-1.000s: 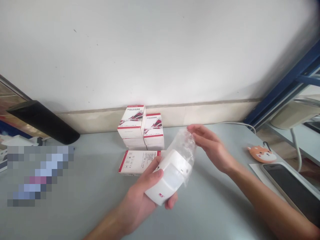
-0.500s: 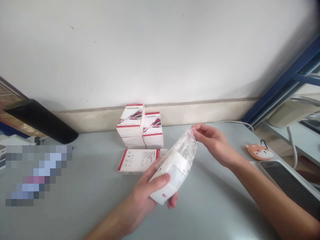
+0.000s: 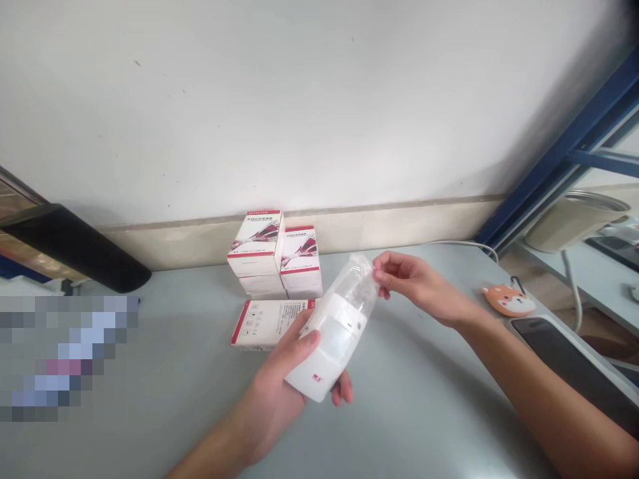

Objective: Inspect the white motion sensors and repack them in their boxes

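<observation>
A white motion detector [image 3: 333, 342] with a small red logo sits inside a clear plastic bag [image 3: 362, 291]. My left hand [image 3: 279, 379] is wrapped round the lower part of the detector, thumb on its front face. The thumb and fingers of my right hand [image 3: 412, 283] pinch the upper edge of the bag. Just beyond my left hand a white and red detector box [image 3: 269, 324] lies flat on the table. Behind it stand more such boxes [image 3: 255, 245], stacked against the wall.
At the left a long black object [image 3: 74, 246] leans toward the wall. An orange dog-faced case [image 3: 508, 301] lies on the right, near a dark-screened phone-like device [image 3: 564, 359]. A white cable [image 3: 469, 245] runs along the back of the grey table [image 3: 190, 359].
The detector has turned so its front faces me more fully. My right hand, still pinching the bag, has shifted slightly left and down. The camera view has shifted a little.
</observation>
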A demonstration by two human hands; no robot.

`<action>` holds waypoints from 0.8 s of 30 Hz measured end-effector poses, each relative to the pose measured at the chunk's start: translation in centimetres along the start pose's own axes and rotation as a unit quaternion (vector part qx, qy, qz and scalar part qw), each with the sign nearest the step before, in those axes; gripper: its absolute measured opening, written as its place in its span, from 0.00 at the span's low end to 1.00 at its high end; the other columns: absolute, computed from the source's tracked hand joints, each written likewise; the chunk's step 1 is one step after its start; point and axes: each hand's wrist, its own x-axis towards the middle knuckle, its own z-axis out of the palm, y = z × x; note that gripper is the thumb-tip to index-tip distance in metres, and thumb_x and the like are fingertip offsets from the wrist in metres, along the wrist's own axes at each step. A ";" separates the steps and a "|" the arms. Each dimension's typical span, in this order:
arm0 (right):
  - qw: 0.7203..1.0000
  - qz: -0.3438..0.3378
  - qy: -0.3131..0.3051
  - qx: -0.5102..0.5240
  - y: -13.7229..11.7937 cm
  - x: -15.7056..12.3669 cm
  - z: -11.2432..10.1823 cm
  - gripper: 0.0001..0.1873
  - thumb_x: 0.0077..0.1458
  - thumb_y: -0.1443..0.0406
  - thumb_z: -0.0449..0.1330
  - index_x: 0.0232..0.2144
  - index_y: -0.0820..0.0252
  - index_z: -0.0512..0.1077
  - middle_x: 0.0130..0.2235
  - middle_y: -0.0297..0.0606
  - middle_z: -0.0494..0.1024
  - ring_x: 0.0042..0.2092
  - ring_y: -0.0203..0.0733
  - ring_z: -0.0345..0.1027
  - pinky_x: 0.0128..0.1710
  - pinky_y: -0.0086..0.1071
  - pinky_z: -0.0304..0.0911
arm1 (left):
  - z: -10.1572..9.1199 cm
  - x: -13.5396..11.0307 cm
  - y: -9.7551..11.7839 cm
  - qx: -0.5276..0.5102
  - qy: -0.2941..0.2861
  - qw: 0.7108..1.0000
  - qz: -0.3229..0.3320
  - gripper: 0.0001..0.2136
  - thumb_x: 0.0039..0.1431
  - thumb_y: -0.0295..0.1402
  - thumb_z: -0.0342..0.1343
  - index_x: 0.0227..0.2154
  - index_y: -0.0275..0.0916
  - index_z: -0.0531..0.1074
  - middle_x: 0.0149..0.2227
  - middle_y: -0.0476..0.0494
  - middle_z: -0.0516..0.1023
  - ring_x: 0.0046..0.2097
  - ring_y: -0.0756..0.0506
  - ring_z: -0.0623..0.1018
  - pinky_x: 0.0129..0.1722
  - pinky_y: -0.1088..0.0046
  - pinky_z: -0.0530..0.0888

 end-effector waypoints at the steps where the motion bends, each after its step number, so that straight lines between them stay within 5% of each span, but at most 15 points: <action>1: 1.000 -0.007 0.021 0.003 0.2 0.1 -0.3 0.18 0.64 0.49 0.64 0.37 0.56 0.73 0.31 0.33 0.74 0.33 0.39 0.67 0.38 0.37 0.66 | -0.1 0.0 -0.1 -0.003 0.000 1.000 0.001 0.23 0.71 0.47 0.52 0.58 0.33 0.69 0.30 0.37 0.81 0.34 0.41 0.79 0.38 0.64 0.71; 5: 0.987 -0.022 0.157 -0.006 0.8 0.6 -1.5 0.16 0.64 0.49 0.65 0.39 0.54 0.72 0.28 0.29 0.71 0.31 0.37 0.65 0.37 0.34 0.64 | -0.3 -0.2 -0.2 -0.018 0.001 1.000 0.012 0.22 0.72 0.46 0.51 0.58 0.34 0.70 0.32 0.38 0.81 0.34 0.41 0.79 0.38 0.64 0.72; 8: 0.976 -0.016 0.215 0.032 0.7 0.7 -1.5 0.19 0.63 0.46 0.64 0.37 0.54 0.72 0.31 0.30 0.71 0.32 0.37 0.68 0.35 0.34 0.67 | 0.1 -0.4 0.0 -0.023 0.033 0.998 0.048 0.23 0.70 0.47 0.54 0.59 0.37 0.69 0.42 0.34 0.82 0.37 0.41 0.81 0.39 0.64 0.73; 11: 0.994 0.016 0.087 0.067 0.1 0.2 0.2 0.24 0.65 0.42 0.59 0.41 0.56 0.75 0.37 0.36 0.76 0.35 0.40 0.74 0.37 0.36 0.71 | 0.5 -0.4 0.4 0.016 0.100 0.991 0.090 0.25 0.69 0.51 0.55 0.62 0.43 0.66 0.54 0.34 0.79 0.47 0.37 0.82 0.46 0.61 0.75; 13: 0.995 0.031 -0.056 0.076 -0.4 -0.4 2.4 0.28 0.67 0.41 0.55 0.50 0.56 0.75 0.42 0.42 0.80 0.39 0.44 0.76 0.41 0.40 0.73 | 0.6 -0.3 0.4 0.074 0.144 0.979 0.123 0.24 0.69 0.52 0.56 0.61 0.46 0.66 0.56 0.38 0.79 0.53 0.36 0.80 0.51 0.60 0.75; 15: 0.987 0.008 -0.136 0.090 -0.9 -1.1 4.9 0.29 0.67 0.42 0.56 0.54 0.56 0.75 0.43 0.43 0.81 0.40 0.44 0.76 0.43 0.40 0.73 | 0.2 -0.2 0.1 0.150 0.171 0.959 0.171 0.21 0.68 0.51 0.58 0.57 0.47 0.68 0.55 0.40 0.79 0.54 0.38 0.79 0.52 0.63 0.75; 19: 0.995 -0.059 -0.060 0.053 -1.5 -2.3 8.7 0.19 0.68 0.49 0.61 0.51 0.55 0.76 0.44 0.39 0.80 0.44 0.43 0.72 0.45 0.36 0.70 | -1.2 0.2 -0.6 0.268 0.158 0.920 0.239 0.20 0.67 0.47 0.61 0.57 0.47 0.69 0.58 0.40 0.77 0.56 0.38 0.78 0.50 0.67 0.76; 24: 0.990 -0.103 0.043 -0.087 -0.9 -2.4 9.2 0.12 0.68 0.53 0.62 0.46 0.52 0.76 0.42 0.36 0.79 0.43 0.43 0.67 0.45 0.36 0.65 | -2.7 0.9 -0.2 0.365 0.179 0.880 0.245 0.20 0.70 0.45 0.58 0.61 0.52 0.69 0.64 0.42 0.73 0.64 0.36 0.73 0.62 0.59 0.72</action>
